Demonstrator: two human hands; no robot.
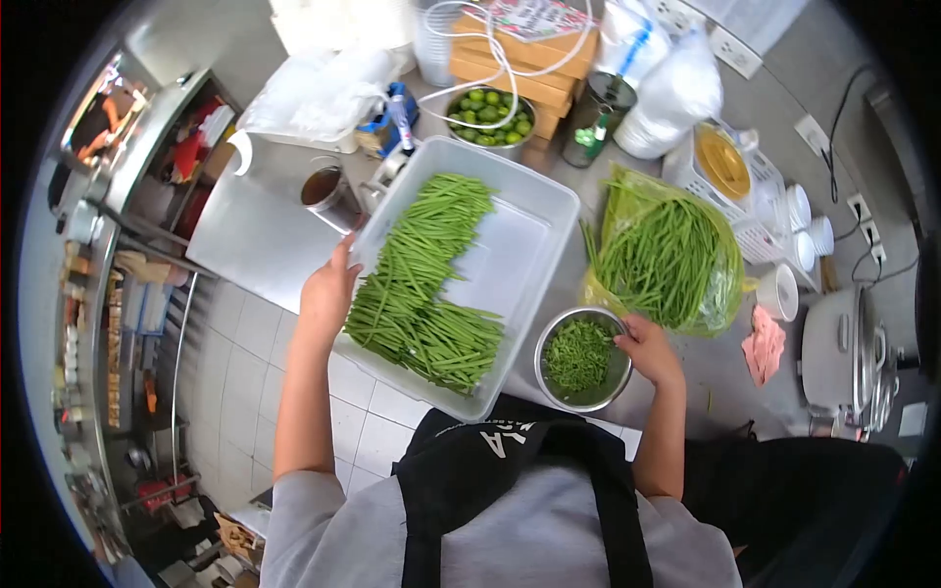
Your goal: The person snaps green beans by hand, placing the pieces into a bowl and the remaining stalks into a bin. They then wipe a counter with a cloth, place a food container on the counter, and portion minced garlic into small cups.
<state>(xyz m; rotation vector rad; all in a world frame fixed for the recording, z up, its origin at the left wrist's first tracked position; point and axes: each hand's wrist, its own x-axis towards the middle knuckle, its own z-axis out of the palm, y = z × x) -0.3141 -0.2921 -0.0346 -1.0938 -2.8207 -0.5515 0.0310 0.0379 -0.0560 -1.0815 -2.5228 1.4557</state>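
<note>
A clear plastic tub [510,265] holds cut green beans [421,284] along its left and lower parts. My left hand [331,286] grips the tub's left rim. To the right of the tub stands a round metal bowl [586,402] with small green trimmings [578,355] in it. My right hand [647,345] is closed on the bowl's right rim. Just above that hand, an open yellow-green plastic bag [727,265] holds long uncut green beans [662,255].
Behind the tub are a bowl of green limes [490,116], cardboard boxes [549,64] and a dark-filled jug [331,194]. On the right are a white basket [760,235], a mug [777,292], a pink cloth [763,345] and a large pot [831,353].
</note>
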